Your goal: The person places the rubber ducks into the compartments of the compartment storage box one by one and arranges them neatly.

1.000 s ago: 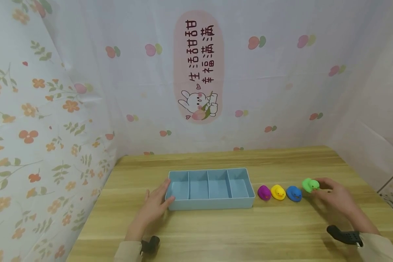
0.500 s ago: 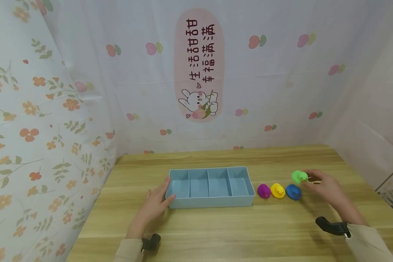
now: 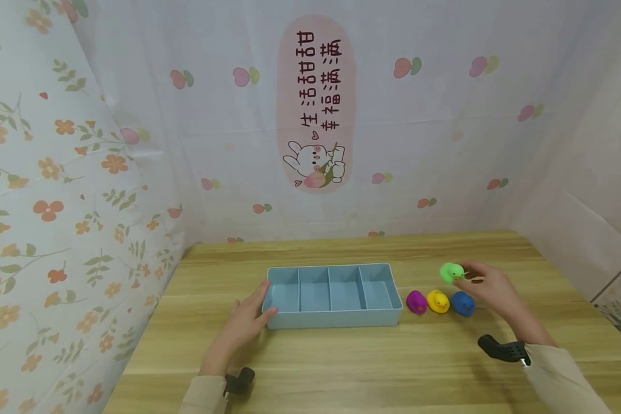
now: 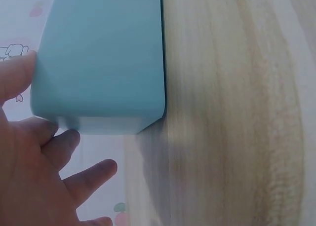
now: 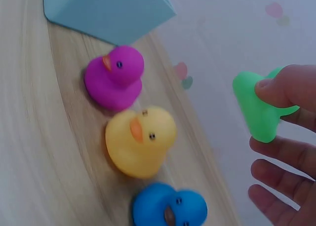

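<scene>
the right hand (image 3: 489,287) pinched a green duck (image 3: 449,272), lifted above the table (image 3: 341,356), near the blue duck (image 3: 463,302). the left hand (image 3: 245,322), fingers relaxed, steadied the tray (image 3: 333,316). carrying stage; next likely needs aiming over a compartment.

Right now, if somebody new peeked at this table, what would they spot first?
Probably the bright green duck, pinched in the right hand and held up off the table. Just below it, a purple duck, a yellow duck and a blue duck sit in a row beside the light blue tray. The tray has four compartments, and the left hand rests against its left end.
</scene>
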A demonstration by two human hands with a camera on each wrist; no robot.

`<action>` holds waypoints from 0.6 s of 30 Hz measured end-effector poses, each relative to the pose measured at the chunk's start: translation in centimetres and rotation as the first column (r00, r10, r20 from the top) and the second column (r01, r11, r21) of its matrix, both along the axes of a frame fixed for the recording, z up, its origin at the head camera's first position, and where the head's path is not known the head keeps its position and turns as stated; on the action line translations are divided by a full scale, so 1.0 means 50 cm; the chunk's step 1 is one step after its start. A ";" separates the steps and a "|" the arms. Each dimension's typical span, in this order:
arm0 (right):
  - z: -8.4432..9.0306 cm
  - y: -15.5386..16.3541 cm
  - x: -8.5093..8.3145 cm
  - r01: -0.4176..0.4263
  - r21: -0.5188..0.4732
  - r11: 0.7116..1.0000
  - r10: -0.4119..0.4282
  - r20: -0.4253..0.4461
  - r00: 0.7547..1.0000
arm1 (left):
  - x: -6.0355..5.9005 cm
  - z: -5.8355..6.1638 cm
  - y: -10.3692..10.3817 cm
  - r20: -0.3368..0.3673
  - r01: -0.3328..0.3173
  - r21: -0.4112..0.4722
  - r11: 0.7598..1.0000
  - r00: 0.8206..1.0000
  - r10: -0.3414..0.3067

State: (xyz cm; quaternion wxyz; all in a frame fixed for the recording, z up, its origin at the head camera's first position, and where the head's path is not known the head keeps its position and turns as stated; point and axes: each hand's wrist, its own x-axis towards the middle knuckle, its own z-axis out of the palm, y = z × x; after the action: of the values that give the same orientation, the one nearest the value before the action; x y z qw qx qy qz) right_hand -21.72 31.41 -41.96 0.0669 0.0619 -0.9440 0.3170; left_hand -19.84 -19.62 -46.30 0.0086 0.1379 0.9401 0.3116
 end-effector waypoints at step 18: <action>-0.010 -0.075 -0.020 -0.062 -0.062 0.996 0.065 0.043 0.997 | -0.003 -0.003 -0.005 0.003 0.054 0.085 0.995 0.999 -0.055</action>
State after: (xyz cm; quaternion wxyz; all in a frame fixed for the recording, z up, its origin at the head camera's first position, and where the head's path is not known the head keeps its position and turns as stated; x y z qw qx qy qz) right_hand -22.73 27.66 -42.45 0.0376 0.0828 -0.9328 0.3488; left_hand -19.99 -19.86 -46.46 0.0136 0.1629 0.9220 0.3511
